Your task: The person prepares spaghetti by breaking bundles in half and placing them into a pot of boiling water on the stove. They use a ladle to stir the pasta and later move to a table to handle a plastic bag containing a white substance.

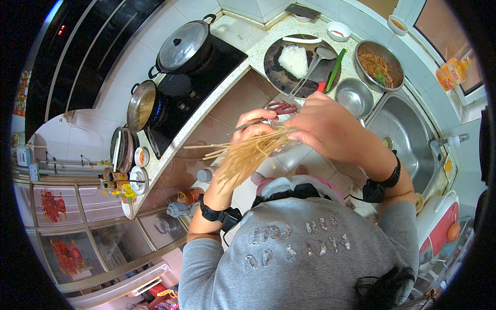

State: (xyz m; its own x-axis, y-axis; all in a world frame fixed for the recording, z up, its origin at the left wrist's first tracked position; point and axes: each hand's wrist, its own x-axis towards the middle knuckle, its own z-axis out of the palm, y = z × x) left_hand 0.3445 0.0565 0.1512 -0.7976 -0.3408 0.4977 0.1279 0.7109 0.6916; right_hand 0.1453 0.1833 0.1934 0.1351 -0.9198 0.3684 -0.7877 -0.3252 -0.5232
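Observation:
My left hand [254, 126] is closed around a loose bundle of thin, pale brown dried noodles [248, 157], whose ends splay out over the wrist. Scissors with dark red handles [282, 107] rest at the same hand, their blades pointing left across its fingers. At the other end of the bundle, my right hand [316, 124] grips the noodles with thumb and fingers. Clear plastic wrapping [288, 146] shows below and between the hands. Left of them, a pan [141, 106] with similar strands in it sits over a blue flame.
A lidded pot [184, 46] stands on the black cooktop [221, 58]. The round board [271, 58] bears white noodles [293, 62], a slotted turner [316, 62] and a green stalk [336, 69]. Right of it are a steel bowl of mince [378, 68], a steel pan [354, 97] and the sink [407, 135].

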